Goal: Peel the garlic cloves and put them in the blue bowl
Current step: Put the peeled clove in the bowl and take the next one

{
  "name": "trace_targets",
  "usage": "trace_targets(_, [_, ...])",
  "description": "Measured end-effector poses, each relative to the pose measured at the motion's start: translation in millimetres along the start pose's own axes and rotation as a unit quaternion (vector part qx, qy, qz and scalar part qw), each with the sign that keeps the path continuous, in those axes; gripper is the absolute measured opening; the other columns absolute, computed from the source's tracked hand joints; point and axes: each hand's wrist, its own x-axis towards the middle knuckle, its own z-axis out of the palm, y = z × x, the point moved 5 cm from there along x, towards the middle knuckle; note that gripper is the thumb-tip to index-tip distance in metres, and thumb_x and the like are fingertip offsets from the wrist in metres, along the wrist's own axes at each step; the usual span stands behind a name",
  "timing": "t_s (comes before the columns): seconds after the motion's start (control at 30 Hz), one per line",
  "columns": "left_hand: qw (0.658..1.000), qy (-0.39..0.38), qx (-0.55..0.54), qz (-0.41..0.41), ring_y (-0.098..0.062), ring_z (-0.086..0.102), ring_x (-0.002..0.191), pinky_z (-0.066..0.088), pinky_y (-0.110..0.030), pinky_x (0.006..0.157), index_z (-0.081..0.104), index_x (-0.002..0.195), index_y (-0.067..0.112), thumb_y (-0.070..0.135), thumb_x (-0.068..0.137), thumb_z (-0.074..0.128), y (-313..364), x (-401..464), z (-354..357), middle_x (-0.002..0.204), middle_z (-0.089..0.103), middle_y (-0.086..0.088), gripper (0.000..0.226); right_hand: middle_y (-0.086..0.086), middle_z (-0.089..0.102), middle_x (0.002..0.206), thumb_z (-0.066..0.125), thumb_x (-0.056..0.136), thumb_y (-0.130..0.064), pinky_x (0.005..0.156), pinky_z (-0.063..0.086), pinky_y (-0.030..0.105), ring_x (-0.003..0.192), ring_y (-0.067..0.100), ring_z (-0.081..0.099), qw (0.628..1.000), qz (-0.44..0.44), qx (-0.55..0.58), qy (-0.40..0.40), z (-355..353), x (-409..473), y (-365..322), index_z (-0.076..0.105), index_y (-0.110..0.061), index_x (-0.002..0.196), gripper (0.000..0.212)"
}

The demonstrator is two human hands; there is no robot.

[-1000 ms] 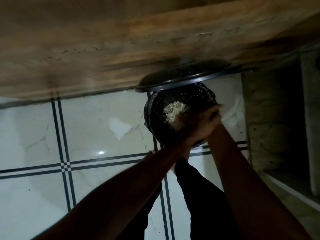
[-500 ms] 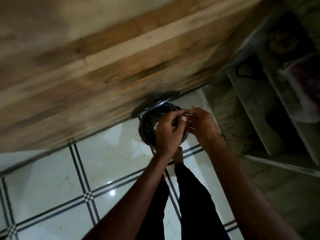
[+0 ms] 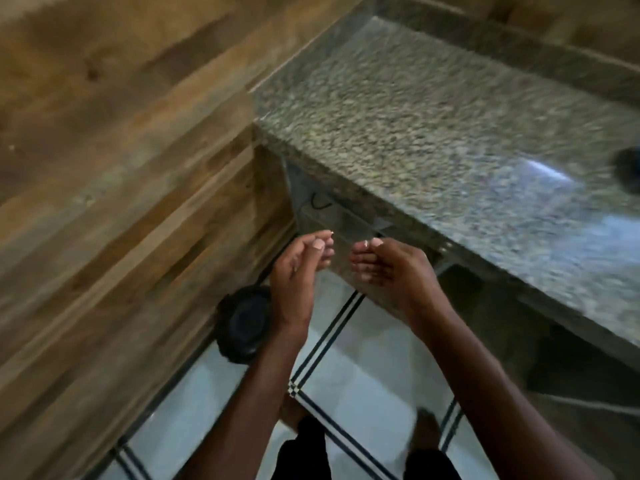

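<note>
My left hand and my right hand hang in the air side by side in front of me, a small gap between them. Their fingers are loosely curled inward and hold nothing that I can see. Below and left of my left hand a black trash bin with a dark liner stands on the floor against the wooden wall. No garlic cloves and no blue bowl are in view.
A speckled granite counter fills the upper right, its front edge just beyond my right hand. A dark object sits at its far right. A wood-panelled wall runs along the left. White floor tiles with black lines lie below.
The view has swung up from the bin to the counter. My hands have lifted off the bin and separated; the clump of pale peels seen over the bin is gone from them.
</note>
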Motion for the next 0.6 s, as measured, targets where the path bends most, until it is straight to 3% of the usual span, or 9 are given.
trace_targets(0.13, [0.995,-0.081,-0.056,-0.004,-0.019,0.071,0.087,0.058,-0.026,0.075,0.073,0.107,0.013,0.028,0.096,0.055,24.7,-40.6,114.6,0.099,0.077,-0.009,0.027,0.017,0.077,0.099,0.054,0.105,-0.02,0.082,0.057,0.036,0.09,0.028,0.073,0.997,-0.057,0.026,0.048,-117.3,-49.1,-38.5,0.075,-0.004,0.103,0.026])
trace_targets(0.27, [0.986,-0.153,-0.069,-0.015,-0.025,0.071,0.087,0.059,-0.027,0.074,0.073,0.107,0.007,0.013,0.107,0.049,29.7,-99.3,243.0,0.102,0.075,-0.022,0.025,0.022,0.076,0.1,0.051,0.105,-0.016,0.076,0.058,0.032,0.088,0.027,0.072,0.992,-0.086,0.026,0.094,-251.2,-99.7,-68.1,0.073,-0.002,0.102,0.026])
trace_targets(0.4, [0.974,-0.219,-0.051,-0.025,-0.024,0.071,0.082,0.058,-0.029,0.072,0.074,0.103,0.007,0.015,0.106,0.051,22.3,-134.5,359.0,0.094,0.075,-0.015,0.024,0.024,0.075,0.1,0.05,0.105,-0.015,0.078,0.059,0.036,0.084,0.028,0.071,0.984,-0.095,0.021,0.148,-368.3,-136.0,-80.3,0.072,0.004,0.104,0.03])
trace_targets(0.6, [0.947,-0.313,0.025,-0.072,-0.02,0.07,0.08,0.056,-0.027,0.07,0.075,0.096,0.011,0.01,0.105,0.052,-28.8,-144.2,517.5,0.091,0.074,-0.011,0.025,0.016,0.078,0.089,0.058,0.1,-0.017,0.071,0.058,0.034,0.079,0.025,0.072,0.965,-0.071,0.024,0.249,-515.6,-138.2,-64.5,0.076,-0.002,0.097,0.024])
